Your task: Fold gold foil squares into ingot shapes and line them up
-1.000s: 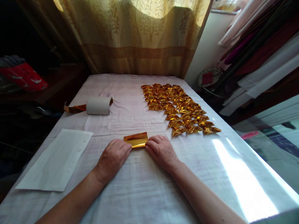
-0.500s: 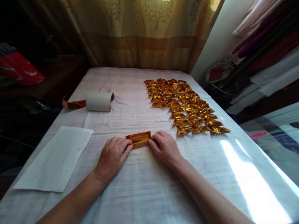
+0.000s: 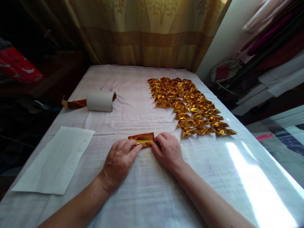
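Note:
A small strip of gold foil paper [image 3: 142, 138], folded lengthwise, lies on the white cloth-covered table [image 3: 147, 196] in front of me. My left hand [image 3: 120, 161] presses its fingertips on the strip's near left edge. My right hand [image 3: 167, 151] pinches the strip's right end. Both hands rest on the cloth.
Several rows of folded gold foil pieces [image 3: 190, 106] lie at the right rear. A white roll [image 3: 99, 101] with a gold foil tail sits at the left rear. A white paper sheet [image 3: 55, 160] lies at the near left. A patterned curtain [image 3: 147, 34] hangs behind the table.
The gold foil has been folded from a wider rectangle into a narrower strip. My left fingers have slid further over its near edge. The view has tilted slightly.

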`<act>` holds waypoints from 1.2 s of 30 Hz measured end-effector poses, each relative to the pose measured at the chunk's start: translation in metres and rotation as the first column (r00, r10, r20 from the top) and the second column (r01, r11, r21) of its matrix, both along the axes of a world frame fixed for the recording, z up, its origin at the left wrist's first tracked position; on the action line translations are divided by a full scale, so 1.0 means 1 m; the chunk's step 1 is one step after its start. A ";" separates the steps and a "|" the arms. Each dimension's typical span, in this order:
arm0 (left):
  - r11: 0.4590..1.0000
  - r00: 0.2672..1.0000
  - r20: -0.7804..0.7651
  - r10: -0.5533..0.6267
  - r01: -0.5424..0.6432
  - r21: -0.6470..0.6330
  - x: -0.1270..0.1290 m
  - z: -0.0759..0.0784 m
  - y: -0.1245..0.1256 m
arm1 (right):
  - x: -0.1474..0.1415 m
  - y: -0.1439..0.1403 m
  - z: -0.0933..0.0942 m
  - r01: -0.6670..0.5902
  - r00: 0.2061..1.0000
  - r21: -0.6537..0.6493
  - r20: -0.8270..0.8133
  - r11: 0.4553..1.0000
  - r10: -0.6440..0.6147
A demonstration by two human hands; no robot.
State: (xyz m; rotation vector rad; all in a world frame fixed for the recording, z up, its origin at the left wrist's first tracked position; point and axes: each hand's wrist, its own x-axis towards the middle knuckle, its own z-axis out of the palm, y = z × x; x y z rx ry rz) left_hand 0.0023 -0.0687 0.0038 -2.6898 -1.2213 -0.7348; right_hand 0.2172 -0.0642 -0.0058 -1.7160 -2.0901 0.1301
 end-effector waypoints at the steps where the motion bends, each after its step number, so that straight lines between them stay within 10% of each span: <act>1: 0.999 0.999 -0.005 -0.052 0.052 0.012 0.003 0.000 -0.004 | 0.000 0.000 0.000 0.001 1.000 -0.002 0.008 1.000 -0.001; 36: 1.000 0.971 -0.237 -0.022 0.020 -0.011 0.012 -0.020 -0.024 | -0.003 -0.001 -0.004 0.049 0.999 0.037 0.021 0.998 -0.050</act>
